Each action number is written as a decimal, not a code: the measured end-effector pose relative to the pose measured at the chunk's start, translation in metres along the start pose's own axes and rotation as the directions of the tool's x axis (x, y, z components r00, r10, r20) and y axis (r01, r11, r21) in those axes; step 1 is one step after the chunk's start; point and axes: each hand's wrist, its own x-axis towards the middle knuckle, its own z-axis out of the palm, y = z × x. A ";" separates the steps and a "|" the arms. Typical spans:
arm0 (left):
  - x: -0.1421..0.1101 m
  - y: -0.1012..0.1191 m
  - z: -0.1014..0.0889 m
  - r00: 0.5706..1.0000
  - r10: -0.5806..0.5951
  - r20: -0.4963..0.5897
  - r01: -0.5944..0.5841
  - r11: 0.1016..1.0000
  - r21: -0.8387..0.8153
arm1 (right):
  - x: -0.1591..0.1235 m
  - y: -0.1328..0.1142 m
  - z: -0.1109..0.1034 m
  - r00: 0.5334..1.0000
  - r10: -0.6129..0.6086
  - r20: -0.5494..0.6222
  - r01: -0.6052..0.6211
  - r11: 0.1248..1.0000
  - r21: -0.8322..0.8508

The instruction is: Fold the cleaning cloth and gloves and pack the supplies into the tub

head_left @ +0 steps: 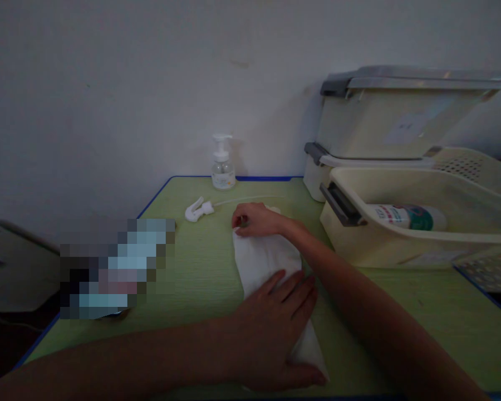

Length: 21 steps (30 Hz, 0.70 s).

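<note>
Right grip (256,219) touching far end of white cloth (261,256); left grip (271,328) atop.

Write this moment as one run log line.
left hand: laid on white cloth; right hand: curled at cloth's far-left corner; sprayer head: on table; pump bottle: upright near wall

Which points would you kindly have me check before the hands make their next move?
1. Left hand resting on the cloth: ok, palm down with fingers spread.
2. Right hand at the cloth's far end: ok.
3. Right hand's grip firm: cannot tell.
4. Cloth fully visible: not ok, the hands cover parts of it.
5. Bottle upright: ok, near the wall.
6. Bin at the right covered: not ok, its top is open.
</note>
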 end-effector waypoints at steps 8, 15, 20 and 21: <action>0.000 -0.002 0.002 1.000 0.014 -0.001 -0.014 1.000 0.014 | 0.001 0.003 0.002 0.994 -0.108 0.004 0.108 0.990 -0.091; 0.000 -0.001 0.003 0.999 0.011 -0.033 -0.010 0.999 0.037 | -0.001 0.001 0.009 0.989 -0.132 -0.066 0.117 0.974 -0.196; -0.002 0.002 0.003 0.997 -0.002 -0.074 0.006 0.999 0.048 | -0.001 0.003 0.016 0.980 -0.129 -0.153 0.099 0.977 -0.191; -0.002 0.002 0.002 0.997 -0.004 -0.073 0.007 0.999 0.045 | -0.001 0.004 0.018 0.977 -0.125 -0.171 0.095 0.980 -0.173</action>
